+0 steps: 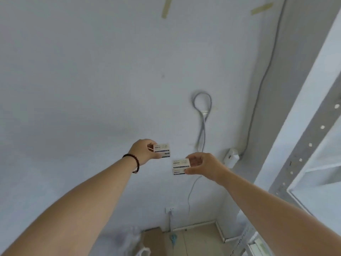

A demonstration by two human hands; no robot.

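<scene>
Just below the middle of the frame, both arms reach toward a white wall (92,71). The left hand (145,151) pinches a small printed box (162,150) between thumb and fingers, its label facing the camera. Slightly lower and to the right, the right hand (204,166) grips a stacked pair of boxes (181,162) by its right end — near the single box, not touching it. A beaded bracelet (132,160) circles the left wrist. A looped grey cable (202,104) hangs on the wall above.
</scene>
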